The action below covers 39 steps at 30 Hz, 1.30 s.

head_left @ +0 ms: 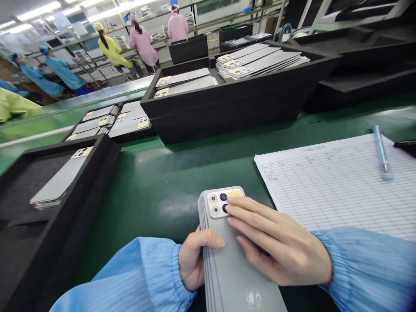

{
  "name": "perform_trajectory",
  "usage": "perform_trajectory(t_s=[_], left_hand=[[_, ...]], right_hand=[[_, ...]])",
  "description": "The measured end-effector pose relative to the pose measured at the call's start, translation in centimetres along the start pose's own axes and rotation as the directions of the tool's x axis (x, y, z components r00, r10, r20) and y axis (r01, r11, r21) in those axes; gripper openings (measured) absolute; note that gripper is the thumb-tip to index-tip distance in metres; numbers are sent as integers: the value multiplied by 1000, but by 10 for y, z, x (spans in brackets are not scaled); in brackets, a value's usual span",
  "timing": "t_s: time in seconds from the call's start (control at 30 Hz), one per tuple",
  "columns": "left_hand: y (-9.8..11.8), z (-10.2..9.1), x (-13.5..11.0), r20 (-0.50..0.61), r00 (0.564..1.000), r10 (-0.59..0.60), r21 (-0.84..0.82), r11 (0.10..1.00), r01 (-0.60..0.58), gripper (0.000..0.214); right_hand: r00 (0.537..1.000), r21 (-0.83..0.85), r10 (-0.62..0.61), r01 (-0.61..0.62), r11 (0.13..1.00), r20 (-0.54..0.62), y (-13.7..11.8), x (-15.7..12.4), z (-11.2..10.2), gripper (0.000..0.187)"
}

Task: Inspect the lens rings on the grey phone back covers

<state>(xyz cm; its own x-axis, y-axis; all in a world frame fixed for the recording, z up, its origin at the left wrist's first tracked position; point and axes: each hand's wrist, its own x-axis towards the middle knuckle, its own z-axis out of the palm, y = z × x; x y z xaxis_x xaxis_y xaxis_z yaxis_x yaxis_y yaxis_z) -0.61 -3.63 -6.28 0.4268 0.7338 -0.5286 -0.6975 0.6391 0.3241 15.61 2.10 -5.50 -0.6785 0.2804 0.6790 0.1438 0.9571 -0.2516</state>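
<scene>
Presently, a stack of grey phone back covers point(234, 264) rests at the near edge of the green worktop point(156, 190); the left hand point(195, 260) grips the stack's left side, thumb curled over the top cover. The right hand point(279, 242) lies flat on the top cover, fingers point(247, 208) extended and close together, tips touching a yellow film point(234, 193) at the camera cutout. A printed form point(341, 186) with a pen point(381, 151) lies toward the right edge; black trays point(227, 104) of covers stand along the far side.
</scene>
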Motion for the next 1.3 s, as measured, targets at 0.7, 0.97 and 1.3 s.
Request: perform_trajectory(t_s=[0.7,0.97,1.3], left_hand=[[2,4,-2,-43,998,-49,15,999,50,66],[4,4,-3,-62,993,-101,48,993,104,56],[1,4,-1,-104,993,-54,128,990,68,58]], right_hand=[[998,44,35,-38,998,57,3,1,-1,30],[968,152,249,-252,956,37,8,1,-7,36],[959,198,280,-268,943,-34,6,1,-4,27]])
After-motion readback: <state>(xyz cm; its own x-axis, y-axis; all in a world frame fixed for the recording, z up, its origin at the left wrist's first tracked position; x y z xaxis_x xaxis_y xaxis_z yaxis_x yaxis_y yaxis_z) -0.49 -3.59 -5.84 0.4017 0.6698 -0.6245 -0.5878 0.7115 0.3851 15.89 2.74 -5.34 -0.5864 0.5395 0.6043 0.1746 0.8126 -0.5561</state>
